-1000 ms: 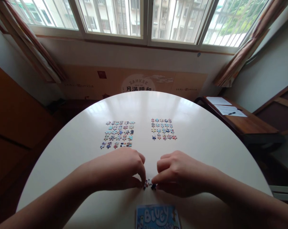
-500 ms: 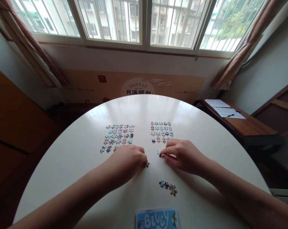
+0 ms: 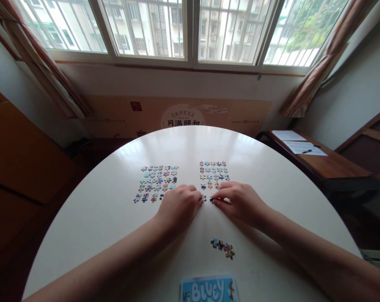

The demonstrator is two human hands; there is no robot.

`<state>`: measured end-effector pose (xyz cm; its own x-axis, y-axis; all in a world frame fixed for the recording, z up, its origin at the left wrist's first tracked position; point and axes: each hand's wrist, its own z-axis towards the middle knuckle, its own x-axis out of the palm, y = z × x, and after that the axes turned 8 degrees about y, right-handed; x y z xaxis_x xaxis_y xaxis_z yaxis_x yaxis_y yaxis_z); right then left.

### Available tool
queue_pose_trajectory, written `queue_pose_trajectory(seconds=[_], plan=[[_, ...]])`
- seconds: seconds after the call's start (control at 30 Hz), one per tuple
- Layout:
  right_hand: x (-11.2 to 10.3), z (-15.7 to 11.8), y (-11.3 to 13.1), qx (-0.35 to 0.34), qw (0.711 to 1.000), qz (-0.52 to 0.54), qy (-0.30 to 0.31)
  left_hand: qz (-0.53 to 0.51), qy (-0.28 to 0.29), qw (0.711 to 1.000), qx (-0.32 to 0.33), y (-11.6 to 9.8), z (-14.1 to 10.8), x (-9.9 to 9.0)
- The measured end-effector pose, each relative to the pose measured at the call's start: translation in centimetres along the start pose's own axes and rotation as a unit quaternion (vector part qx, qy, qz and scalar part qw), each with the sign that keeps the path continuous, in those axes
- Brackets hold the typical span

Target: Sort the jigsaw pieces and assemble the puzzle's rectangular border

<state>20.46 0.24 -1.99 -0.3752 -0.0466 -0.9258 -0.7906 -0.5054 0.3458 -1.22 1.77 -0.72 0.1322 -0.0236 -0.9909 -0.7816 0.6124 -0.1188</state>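
Note:
My left hand is closed on a small puzzle piece at the white table's surface, just below the right group of pieces. Close beside it, my right hand pinches a dark puzzle piece between thumb and fingers. Ahead of the hands lie two groups of jigsaw pieces in neat rows, a left group and a right group. My left hand hides part of the left group's lowest row. Nearer to me is a small loose pile of puzzle pieces.
A blue box with "Bluey" lettering lies at the near edge of view on the round white table. To the right stands a wooden side table with papers and a pen. Windows and curtains are beyond.
My left hand has moved forward and right with its piece, up beside the right hand. The right hand has shifted only slightly, and its dark piece lies a little farther forward.

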Motion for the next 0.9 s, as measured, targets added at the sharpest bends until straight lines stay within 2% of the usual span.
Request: queue_pose_trajectory(seconds=[0.13, 0.4, 0.63, 0.9], plan=[[0.27, 0.21, -0.15, 0.015, 1.0, 0.011, -0.01, -0.005, -0.028, 1.0, 0.002, 0.2, 0.34, 0.33], [0.13, 0.41, -0.16, 0.017, 1.0, 0.017, -0.015, -0.017, -0.046, 0.999, 0.021, 0.43, 0.4, 0.65], [0.21, 0.44, -0.37, 0.01, 1.0, 0.008, -0.016, -0.014, -0.017, 1.0, -0.005, 0.09, 0.52, 0.59], [0.29, 0.55, -0.32, 0.007, 1.0, 0.007, -0.022, -0.014, -0.025, 1.0, -0.005, 0.07, 0.6, 0.35]])
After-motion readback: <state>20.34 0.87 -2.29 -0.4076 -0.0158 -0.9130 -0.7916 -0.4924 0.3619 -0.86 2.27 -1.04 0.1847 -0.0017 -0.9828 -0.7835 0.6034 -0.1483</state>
